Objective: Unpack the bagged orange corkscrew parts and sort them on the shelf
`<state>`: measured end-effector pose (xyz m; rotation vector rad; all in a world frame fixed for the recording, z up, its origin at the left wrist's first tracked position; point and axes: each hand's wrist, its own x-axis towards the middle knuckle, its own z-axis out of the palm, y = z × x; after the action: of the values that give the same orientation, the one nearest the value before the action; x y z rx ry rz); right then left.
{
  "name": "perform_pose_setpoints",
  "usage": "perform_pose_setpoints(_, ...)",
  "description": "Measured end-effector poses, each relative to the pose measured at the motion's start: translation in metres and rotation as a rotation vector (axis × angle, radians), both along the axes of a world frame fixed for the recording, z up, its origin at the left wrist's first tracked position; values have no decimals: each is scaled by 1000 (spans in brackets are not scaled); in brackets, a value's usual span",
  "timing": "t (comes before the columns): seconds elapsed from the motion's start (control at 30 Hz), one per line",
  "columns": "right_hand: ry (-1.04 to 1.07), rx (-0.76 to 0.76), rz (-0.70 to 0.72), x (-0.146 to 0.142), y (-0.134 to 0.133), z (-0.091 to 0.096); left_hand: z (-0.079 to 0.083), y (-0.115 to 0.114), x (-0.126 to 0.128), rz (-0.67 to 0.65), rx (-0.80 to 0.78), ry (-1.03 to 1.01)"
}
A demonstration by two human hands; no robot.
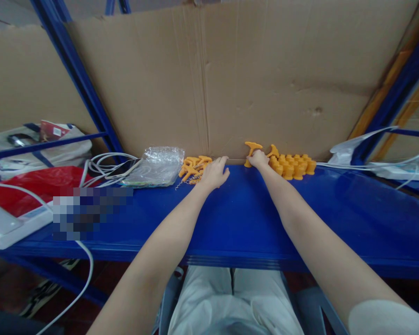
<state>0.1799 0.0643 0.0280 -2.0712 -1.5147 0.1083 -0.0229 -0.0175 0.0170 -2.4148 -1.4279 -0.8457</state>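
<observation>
My right hand (259, 159) is closed around a yellow corkscrew (253, 146) that stands upright near the cardboard at the back of the table. Just right of it, another yellow T-shaped handle (273, 151) sticks up beside rows of yellow cup-shaped corkscrew bases (293, 168). My left hand (215, 173) hovers by a pile of yellow corkscrew handles (192, 166) with metal spirals, its fingers apart and nothing seen in them. Part of that pile is hidden behind the left hand.
A blue table (237, 223) runs across, backed by a cardboard wall (265, 79). Left of the handles lie clear plastic bags (153, 167), coiled white cables (108, 163), a red bag (52, 184) and a white power strip (24, 228). Blue posts (80, 79) flank the table.
</observation>
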Motion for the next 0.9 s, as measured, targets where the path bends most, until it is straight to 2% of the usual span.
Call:
perform_pose_setpoints(0.33, 33, 37, -45, 15, -1, -2, -3, 6, -1, -8, 20, 35)
perform_pose_setpoints(0.6, 2, 38, -42, 11, -5, 1, -3, 5, 0, -38, -2, 60)
perform_pose_setpoints(0.9, -32, 35, -62, 12, 3, 1, -3, 6, 0, -48, -3, 66)
